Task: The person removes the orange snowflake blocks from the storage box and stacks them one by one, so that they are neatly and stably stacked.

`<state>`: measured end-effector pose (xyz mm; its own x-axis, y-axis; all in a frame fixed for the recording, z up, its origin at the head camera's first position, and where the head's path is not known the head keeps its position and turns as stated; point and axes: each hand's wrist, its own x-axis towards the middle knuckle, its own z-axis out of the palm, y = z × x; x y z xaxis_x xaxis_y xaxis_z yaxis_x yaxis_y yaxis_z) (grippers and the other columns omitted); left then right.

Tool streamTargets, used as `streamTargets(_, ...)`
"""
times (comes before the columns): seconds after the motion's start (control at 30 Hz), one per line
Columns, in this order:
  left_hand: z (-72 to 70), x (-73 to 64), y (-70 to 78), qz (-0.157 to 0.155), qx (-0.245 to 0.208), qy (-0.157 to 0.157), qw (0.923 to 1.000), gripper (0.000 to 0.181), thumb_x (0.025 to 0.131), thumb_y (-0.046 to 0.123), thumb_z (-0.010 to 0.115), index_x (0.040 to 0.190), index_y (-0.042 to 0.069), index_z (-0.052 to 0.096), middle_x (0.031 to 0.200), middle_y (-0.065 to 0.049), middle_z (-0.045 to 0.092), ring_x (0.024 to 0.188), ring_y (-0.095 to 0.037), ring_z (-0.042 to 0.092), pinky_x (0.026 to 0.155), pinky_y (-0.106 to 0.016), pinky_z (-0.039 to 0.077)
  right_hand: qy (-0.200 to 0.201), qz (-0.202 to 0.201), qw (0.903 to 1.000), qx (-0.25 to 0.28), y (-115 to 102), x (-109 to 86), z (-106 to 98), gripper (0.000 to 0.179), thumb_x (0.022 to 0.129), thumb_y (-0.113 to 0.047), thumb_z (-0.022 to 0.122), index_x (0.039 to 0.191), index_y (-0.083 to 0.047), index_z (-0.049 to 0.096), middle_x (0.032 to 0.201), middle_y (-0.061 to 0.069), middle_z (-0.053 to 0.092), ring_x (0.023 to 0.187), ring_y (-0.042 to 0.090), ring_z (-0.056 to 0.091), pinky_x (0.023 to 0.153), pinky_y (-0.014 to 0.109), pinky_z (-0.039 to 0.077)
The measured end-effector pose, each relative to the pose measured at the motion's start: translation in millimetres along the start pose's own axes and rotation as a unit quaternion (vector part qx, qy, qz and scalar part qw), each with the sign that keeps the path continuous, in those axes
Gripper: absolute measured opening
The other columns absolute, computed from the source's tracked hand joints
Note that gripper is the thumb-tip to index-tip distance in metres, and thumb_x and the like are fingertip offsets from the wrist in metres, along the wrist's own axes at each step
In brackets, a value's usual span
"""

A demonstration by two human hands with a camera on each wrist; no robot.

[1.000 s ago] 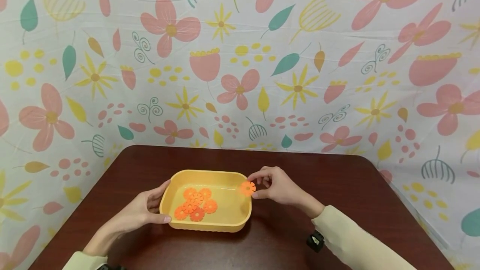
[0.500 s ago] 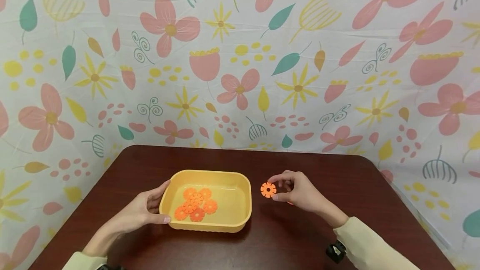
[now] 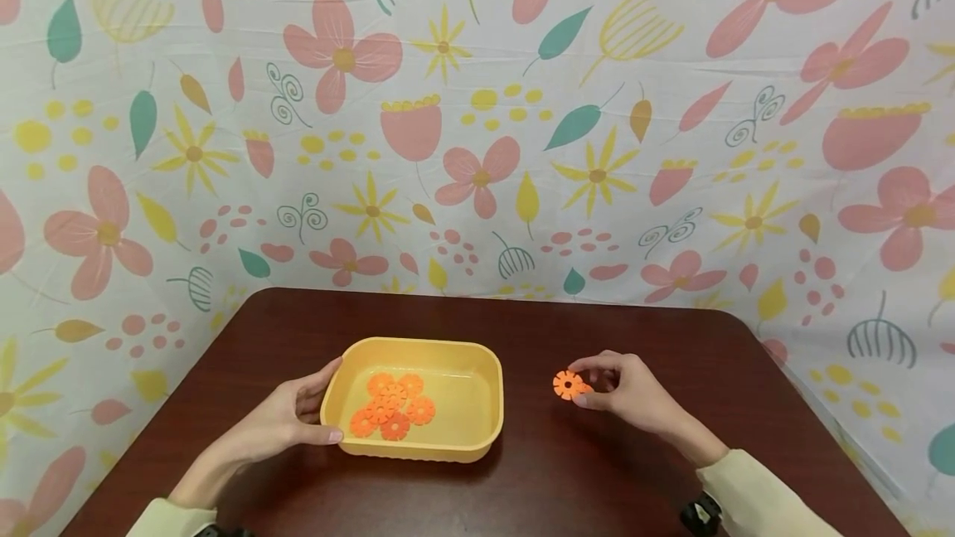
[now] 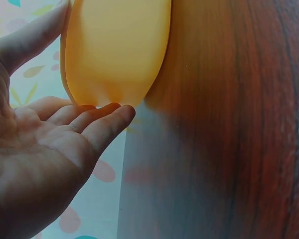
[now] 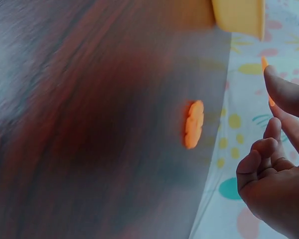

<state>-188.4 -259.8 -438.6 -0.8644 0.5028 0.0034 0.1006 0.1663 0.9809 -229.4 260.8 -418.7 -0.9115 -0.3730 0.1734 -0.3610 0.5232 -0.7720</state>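
At the left, one of the hands (image 3: 287, 417) grips the short end of one yellow tray (image 3: 466, 413), thumb at its near corner; desk (image 3: 440, 317) shows between the tray's far rim and the desk's far edge. Seven orange discs (image 3: 390, 407) lie in the tray's left half, its right half open. Past the right rim comes a stretch of desk, then the right hand (image 3: 634, 392) pinching one notched disc (image 3: 559, 386) above one loose disc (image 5: 194, 124) on the desk, well inside the right edge
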Motion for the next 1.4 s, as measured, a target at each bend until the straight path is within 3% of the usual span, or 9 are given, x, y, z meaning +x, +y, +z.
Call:
streamTargets(0.33,-0.4,0.8,-0.8,0.0,-0.001,0.003,1.0,0.105,0.09,0.003,0.082,0.167,-0.003,0.011,0.168,-0.032,0.018,0.143,-0.052,0.041,0.099,-0.034,0.054,0.014,0.028,0.9995,0.001,22,-7.0,-10,0.035,0.082,-0.007,0.09,0.115,-0.004,0.079,0.089,0.012,0.056,0.069,0.017,0.045,0.059,0.027,0.037)
streamTargets(0.8,0.3,1.2,-0.5,0.003,-0.002,-0.001,1.0,0.104,0.091,0.002,0.08,0.166,-0.004,0.01,0.167,-0.034,0.019,0.141,-0.053,0.042,0.098,-0.035,0.055,0.013,0.055,0.9984,0.008,43,-6.7,-7,0.04,0.081,-0.008,0.091,0.118,-0.002,0.078,0.092,0.009,0.057,0.079,0.022,0.047,0.062,0.028,0.037)
streamTargets(1.4,0.7,-0.7,-0.3,-0.006,-0.004,0.002,1.0,0.104,0.09,0.002,0.081,0.167,-0.002,0.011,0.167,-0.032,0.02,0.141,-0.051,0.044,0.098,-0.035,0.055,0.012,0.067,0.9974,-0.025,48,-3.6,-3,0.039,0.079,-0.008,0.093,0.116,-0.003,0.079,0.092,0.008,0.057,0.086,0.025,0.05,0.068,0.029,0.039)
